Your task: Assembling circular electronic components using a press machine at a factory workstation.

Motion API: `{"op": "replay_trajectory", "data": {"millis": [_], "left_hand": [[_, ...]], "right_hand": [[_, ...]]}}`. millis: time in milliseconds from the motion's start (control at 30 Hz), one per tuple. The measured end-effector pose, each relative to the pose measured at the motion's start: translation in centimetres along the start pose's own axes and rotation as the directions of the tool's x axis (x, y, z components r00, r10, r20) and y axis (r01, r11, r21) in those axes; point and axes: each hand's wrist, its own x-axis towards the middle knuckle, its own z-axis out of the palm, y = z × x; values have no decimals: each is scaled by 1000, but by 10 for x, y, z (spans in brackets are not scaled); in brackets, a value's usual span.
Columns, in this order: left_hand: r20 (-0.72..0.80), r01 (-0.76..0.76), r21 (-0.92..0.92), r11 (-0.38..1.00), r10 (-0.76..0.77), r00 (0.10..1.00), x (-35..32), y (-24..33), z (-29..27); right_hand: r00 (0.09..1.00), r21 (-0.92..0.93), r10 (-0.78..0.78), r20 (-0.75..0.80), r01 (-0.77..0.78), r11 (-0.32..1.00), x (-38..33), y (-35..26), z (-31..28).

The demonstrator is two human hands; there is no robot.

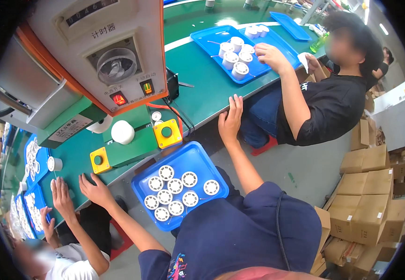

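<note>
resting flat and open on the smooth green desk (202,93) edge, both hands, left (96,189) and right (231,119), hold nothing; between them a glossy blue plastic tray (191,154) carries nine round white ribbed spools (175,185) on the lap.

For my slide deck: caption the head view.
Left hand and right hand rest on green bench edge above blue tray of white spools.
</note>
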Motion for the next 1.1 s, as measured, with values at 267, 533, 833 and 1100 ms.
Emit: {"op": "replay_trajectory", "data": {"millis": [267, 533, 833, 1100], "left_hand": [[-62, -32, -28, 999, 30, 998, -16, 0, -3], [-87, -71, -16, 997, 69, 994, -12, 1, 2], [-113, -45, -23, 999, 43, 993, -20, 6, -24], [-224, 27, -190, 981, -70, 972, -30, 31, -17]], "right_hand": [[1000, 5, -21, 5, 21, 1000, 0, -1, 0], [1000, 9, -21, -5, 21, 1000, 2, 1, 1], [997, -7, -61, 45, 62, 998, -2, -6, 8], [983, -13, -151, -103, 150, 989, 0, 19, 10]]}}
